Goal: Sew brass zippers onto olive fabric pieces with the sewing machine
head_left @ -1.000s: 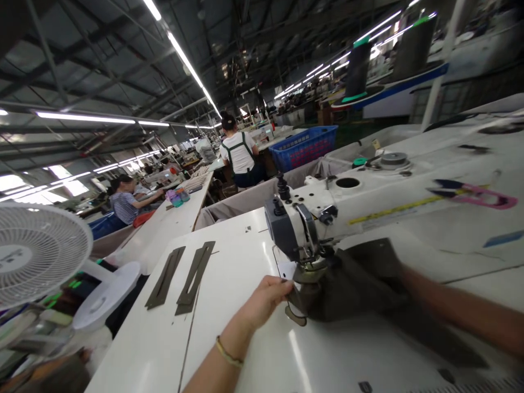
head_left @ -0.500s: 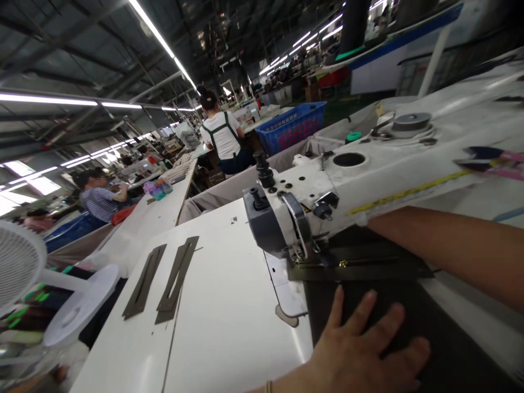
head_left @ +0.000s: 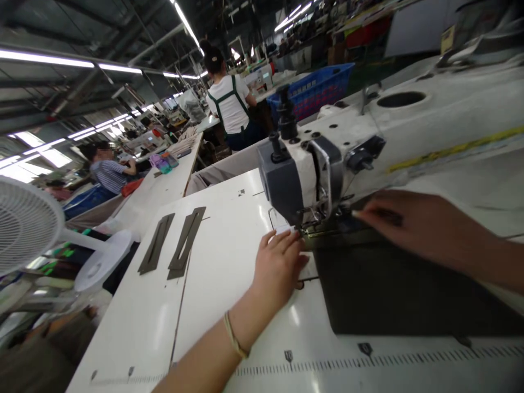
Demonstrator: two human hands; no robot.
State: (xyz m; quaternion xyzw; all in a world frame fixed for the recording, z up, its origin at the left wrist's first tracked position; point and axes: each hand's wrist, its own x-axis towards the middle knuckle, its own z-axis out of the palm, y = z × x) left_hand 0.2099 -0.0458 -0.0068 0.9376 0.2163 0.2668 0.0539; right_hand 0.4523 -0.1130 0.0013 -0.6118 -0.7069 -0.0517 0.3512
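A dark olive fabric panel (head_left: 393, 295) lies flat on the sewing machine bed, its upper edge under the presser foot area of the white sewing machine (head_left: 303, 169). A thin gold zipper line (head_left: 323, 233) shows along that edge. My left hand (head_left: 278, 265) is left of the needle, its fingers bent and close together at the panel's left end; the thumb is partly hidden. To the right of the needle, my right hand (head_left: 413, 226) has its fingers drawn together in a pinch at the panel's upper edge. Motion blur and shadow hide what is between them.
Two sets of slim olive fabric strips (head_left: 186, 243) lie on the white table (head_left: 229, 262) at left. A printed ruler scale (head_left: 327, 363) runs along the front. A white fan (head_left: 28, 224) stands far left. Other people, including a worker (head_left: 231, 103), sit beyond near a blue crate (head_left: 315, 90).
My left hand has left its flat, spread position on the panel and moved to the needle's left, fingers now bent. My right hand, hidden behind the machine before, now shows. The view has shifted.
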